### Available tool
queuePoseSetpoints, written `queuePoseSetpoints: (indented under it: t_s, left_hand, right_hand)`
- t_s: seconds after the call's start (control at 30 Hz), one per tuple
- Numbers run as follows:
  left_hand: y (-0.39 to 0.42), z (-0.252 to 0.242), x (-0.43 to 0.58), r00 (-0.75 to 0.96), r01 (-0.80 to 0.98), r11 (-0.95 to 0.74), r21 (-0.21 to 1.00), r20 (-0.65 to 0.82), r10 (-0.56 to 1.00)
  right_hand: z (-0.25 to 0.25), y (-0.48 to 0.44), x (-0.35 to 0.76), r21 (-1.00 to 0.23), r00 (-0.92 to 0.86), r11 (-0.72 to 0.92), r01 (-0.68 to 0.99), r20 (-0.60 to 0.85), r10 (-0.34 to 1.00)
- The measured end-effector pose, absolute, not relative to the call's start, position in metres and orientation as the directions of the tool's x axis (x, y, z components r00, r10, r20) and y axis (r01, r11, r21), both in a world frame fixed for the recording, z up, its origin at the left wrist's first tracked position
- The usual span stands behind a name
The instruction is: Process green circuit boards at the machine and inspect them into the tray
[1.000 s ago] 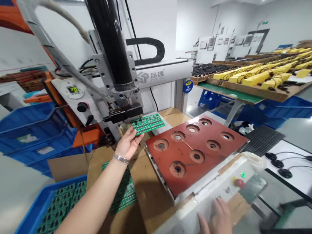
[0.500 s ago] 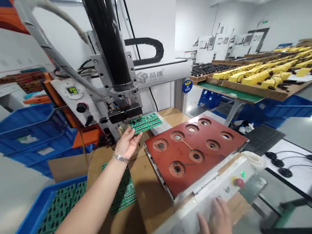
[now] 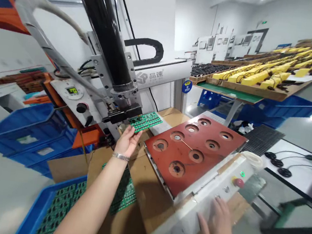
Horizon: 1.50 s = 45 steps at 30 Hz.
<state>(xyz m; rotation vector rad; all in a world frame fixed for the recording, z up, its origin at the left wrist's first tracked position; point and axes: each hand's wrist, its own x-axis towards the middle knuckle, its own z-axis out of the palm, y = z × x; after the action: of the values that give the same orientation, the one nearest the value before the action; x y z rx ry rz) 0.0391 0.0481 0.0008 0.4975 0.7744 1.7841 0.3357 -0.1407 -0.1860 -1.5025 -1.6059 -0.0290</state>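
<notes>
My left hand (image 3: 127, 142) reaches forward and pinches the near edge of a green circuit board (image 3: 146, 121), which sits under the black head (image 3: 122, 114) of a machine with a thick black column (image 3: 104, 26). A metal bracelet is on that wrist. My right hand (image 3: 217, 228) lies flat with fingers spread on the white control panel (image 3: 208, 200), near a green light (image 3: 242, 174) and a red button (image 3: 238, 182). Between the hands lies a red plate (image 3: 194, 152) with several round holes.
A blue bin (image 3: 37, 212) of green boards sits at lower left, more boards (image 3: 125, 195) on the cardboard surface. Blue crates (image 3: 24, 134) stand at left. Trays of yellow parts (image 3: 267, 76) fill a rack at upper right. Black cables (image 3: 282, 164) lie right.
My left hand has nudged the green board slightly further under the machine head. My right hand stays on the panel.
</notes>
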Motion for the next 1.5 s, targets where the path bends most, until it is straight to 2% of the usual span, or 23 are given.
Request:
queuePoseSetpoints:
  t_s: [0.73,1.5]
  left_hand:
    - [0.045,-0.004,0.035,-0.293,-0.638,-0.203,0.743,0.011,0.956]
    - [0.014,-0.003,0.022,-0.355,-0.651,-0.205,0.731,-0.054,0.933]
  right_hand:
    - [-0.186,-0.142,0.334,-0.560,0.172,0.241,0.793,0.584,0.794]
    - [-0.185,-0.141,0.337,-0.546,0.152,0.247,0.800,0.583,0.798]
